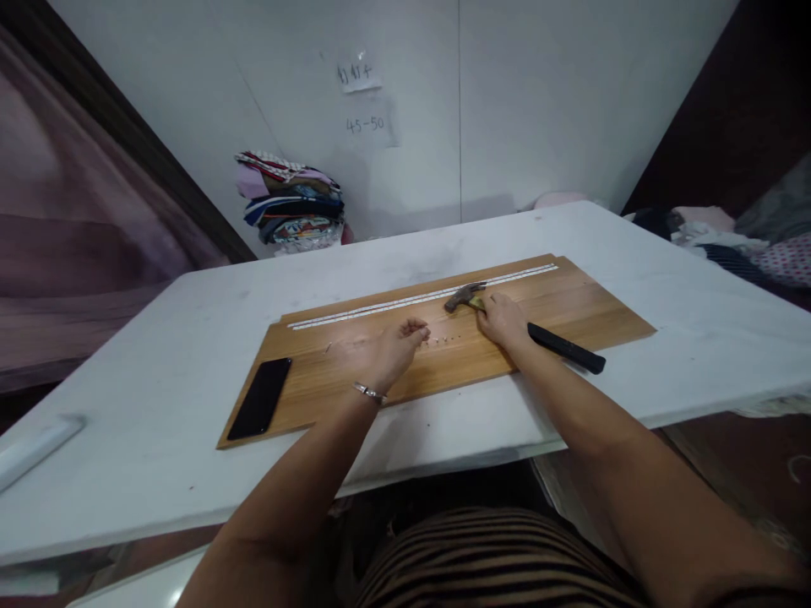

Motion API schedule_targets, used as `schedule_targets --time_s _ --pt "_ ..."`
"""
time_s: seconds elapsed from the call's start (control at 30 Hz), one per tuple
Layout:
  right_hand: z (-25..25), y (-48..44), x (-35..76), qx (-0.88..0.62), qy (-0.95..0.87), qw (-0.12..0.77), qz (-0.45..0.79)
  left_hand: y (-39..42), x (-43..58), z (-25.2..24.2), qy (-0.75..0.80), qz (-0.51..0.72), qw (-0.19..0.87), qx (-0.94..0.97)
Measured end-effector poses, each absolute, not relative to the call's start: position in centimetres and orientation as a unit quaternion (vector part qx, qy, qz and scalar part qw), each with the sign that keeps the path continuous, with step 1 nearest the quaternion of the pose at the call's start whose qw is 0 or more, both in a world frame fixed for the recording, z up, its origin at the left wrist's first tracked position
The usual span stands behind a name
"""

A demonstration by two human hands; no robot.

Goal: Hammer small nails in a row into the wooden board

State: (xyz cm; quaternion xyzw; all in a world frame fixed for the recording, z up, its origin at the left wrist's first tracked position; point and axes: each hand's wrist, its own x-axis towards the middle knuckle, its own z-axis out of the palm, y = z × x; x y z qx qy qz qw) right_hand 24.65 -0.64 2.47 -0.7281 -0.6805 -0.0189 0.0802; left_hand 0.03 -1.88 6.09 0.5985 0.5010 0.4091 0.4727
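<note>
My right hand (pixel 503 321) is wrapped round the handle of a claw hammer (pixel 465 297), close below its head. The black end of the handle sticks out past my wrist to the right. My left hand (pixel 399 344) hovers over the wooden board (pixel 589 308) with its fingertips pinched together; whatever is between them is too small to make out. Beside those fingertips a short row of nails (pixel 445 339) runs along the board, and another small nail-like piece (pixel 328 347) lies farther left. Long white marked strips (pixel 393 306) stretch along the board's far side.
A black phone (pixel 259 399) lies on the board's left end. Beneath is a white-covered table (pixel 190 338) against a pale wall. Folded clothes (pixel 295 203) are stacked at the back left, more cloth (pixel 722 241) at the right. A white object (pixel 38 447) rests near the left edge.
</note>
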Motion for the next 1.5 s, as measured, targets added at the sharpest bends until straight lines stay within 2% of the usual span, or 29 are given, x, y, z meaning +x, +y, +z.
schedule_targets --time_s 0.2,0.97,1.27,1.5 --pt "2.5 -0.7 24.6 -0.727 -0.681 0.087 -0.019 -1.7 1.9 6.4 0.497 0.393 0.460 0.622" --pt "2.8 -0.8 24.5 -0.728 -0.680 0.082 -0.007 0.1 4.1 2.5 0.505 0.346 0.429 0.665" --pt "2.7 -0.7 24.6 -0.728 -0.680 0.087 -0.004 0.8 4.5 1.3 0.520 0.328 0.339 0.712" --pt "2.6 -0.6 24.6 -0.728 -0.680 0.083 -0.008 0.5 4.6 1.3 0.505 0.312 0.331 0.734"
